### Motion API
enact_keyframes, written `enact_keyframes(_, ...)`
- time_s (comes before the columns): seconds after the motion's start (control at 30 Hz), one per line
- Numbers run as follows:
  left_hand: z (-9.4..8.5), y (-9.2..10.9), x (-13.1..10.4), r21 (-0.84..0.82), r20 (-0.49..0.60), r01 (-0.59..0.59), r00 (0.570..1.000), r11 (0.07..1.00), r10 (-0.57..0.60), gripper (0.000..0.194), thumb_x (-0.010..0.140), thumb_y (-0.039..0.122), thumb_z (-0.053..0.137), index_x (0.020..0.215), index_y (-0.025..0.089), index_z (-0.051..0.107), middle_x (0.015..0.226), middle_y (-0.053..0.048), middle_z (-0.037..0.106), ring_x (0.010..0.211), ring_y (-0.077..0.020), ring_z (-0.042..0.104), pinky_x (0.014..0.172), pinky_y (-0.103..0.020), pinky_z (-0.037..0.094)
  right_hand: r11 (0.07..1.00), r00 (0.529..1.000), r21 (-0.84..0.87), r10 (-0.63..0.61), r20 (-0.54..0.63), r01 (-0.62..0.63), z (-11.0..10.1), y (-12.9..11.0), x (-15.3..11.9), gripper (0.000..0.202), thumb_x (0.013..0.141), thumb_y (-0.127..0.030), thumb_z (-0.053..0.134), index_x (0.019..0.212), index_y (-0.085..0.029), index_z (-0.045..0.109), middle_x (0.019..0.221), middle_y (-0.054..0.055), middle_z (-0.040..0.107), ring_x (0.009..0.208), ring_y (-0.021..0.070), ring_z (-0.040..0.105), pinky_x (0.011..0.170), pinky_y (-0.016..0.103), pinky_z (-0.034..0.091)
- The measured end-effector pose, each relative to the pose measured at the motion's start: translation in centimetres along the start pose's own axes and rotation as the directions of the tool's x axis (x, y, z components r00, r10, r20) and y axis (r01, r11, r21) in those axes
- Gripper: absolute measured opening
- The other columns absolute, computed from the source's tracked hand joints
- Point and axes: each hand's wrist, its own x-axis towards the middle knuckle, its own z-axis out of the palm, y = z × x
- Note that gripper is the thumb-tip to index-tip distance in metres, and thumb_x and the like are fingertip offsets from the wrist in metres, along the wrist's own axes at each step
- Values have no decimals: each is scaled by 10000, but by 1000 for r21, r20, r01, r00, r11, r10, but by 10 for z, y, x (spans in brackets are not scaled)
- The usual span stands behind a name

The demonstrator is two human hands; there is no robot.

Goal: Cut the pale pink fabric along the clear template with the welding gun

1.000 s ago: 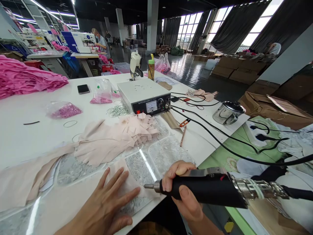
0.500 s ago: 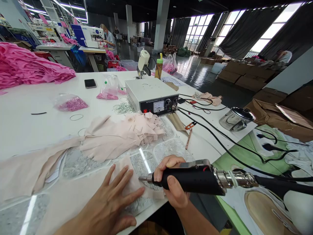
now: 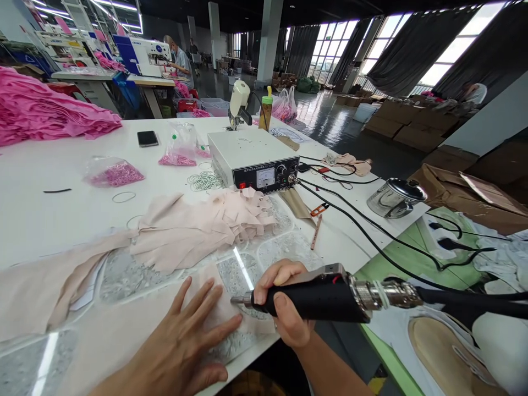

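My left hand (image 3: pixel 190 324) lies flat with its fingers spread, pressing a pale pink fabric piece (image 3: pixel 119 324) onto a clear patterned mat (image 3: pixel 237 269). In my right hand (image 3: pixel 284 308) is a black ultrasonic handpiece (image 3: pixel 317 300), gripped around its body near the front. Its metal tip points left and rests at the fabric's edge, close to my left index finger; whether it touches cannot be made out. Beyond my hands a heap of cut pale pink fabric (image 3: pixel 198 225) lies on the mat. A white ultrasonic generator box (image 3: pixel 256 157) with a dial stands behind it.
Black cables (image 3: pixel 363 236) run from the box across the right side. Around it are a pencil (image 3: pixel 316 232), orange snips (image 3: pixel 319 209), a lidded glass mug (image 3: pixel 396 198), bags of pink bits (image 3: pixel 115 171) and a phone (image 3: pixel 147 138). Pink cloth (image 3: pixel 53 110) is piled at far left.
The whole view has shifted slightly. Both hands stay nearly in place on the fabric, and the handpiece tip remains by my left fingers with its rear end angled almost as before.
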Motion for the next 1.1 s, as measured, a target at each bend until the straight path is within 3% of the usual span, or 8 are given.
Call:
enact_keyframes(0.2, 0, -12, -1, 44, -25, -98, 995, 994, 99, 671, 901, 655, 619, 1501, 444, 406, 1573, -88, 417, 1458, -365, 353, 1197, -653, 95, 998, 998, 58, -15, -63, 18, -5, -15, 2, 153, 917, -372, 604, 1011, -270, 541, 900, -2, 563, 572, 109, 584, 543, 305, 522)
enact_keyframes(0.43, -3, -13, -2, 23, -9, -64, 998, 998, 64, 613, 941, 625, 587, 1498, 439, 414, 1562, -42, 444, 1466, -335, 349, 1210, -613, 140, 997, 992, 64, 43, -120, -35, -30, -45, -20, 158, 902, -383, 607, 1008, -268, 580, 876, -4, 541, 559, 99, 573, 513, 279, 499)
enact_keyframes(0.6, -11, -7, 3, 16, -79, -78, 994, 997, 79, 460, 1035, 528, 467, 1465, 369, 490, 1580, -36, 416, 1454, -294, 383, 1222, -566, 178, 997, 993, 73, 29, -116, -21, -33, -45, -25, 152, 922, -393, 599, 1013, -272, 578, 877, -11, 533, 549, 88, 561, 517, 274, 497)
enact_keyframes(0.8, -10, 9, 5, -10, -196, -125, 973, 992, 120, 340, 1076, 342, 443, 1353, 222, 600, 1365, -41, 641, 1354, -198, 521, 1244, -419, 242, 992, 993, 124, 21, -117, -6, -31, -45, -26, 165, 918, -387, 613, 1036, -281, 567, 897, -3, 536, 591, 99, 575, 544, 280, 504)
enact_keyframes(0.97, 0, 14, 2, -14, -198, -81, 977, 997, 76, 353, 1083, 344, 418, 1372, 224, 582, 1345, -48, 656, 1333, -208, 547, 1233, -430, 268, 995, 998, 102, -5, -70, 12, -35, -43, -30, 169, 931, -377, 591, 1061, -281, 540, 908, -1, 531, 583, 97, 561, 541, 285, 486)
enact_keyframes(1.1, -1, 12, 4, 59, -162, -133, 977, 989, 141, 386, 1062, 358, 470, 1407, 213, 563, 1377, -57, 634, 1340, -214, 542, 1242, -406, 239, 996, 998, 91, -2, -56, 7, -37, -42, -32, 177, 931, -368, 588, 1077, -288, 529, 921, -1, 529, 594, 95, 560, 555, 283, 477)
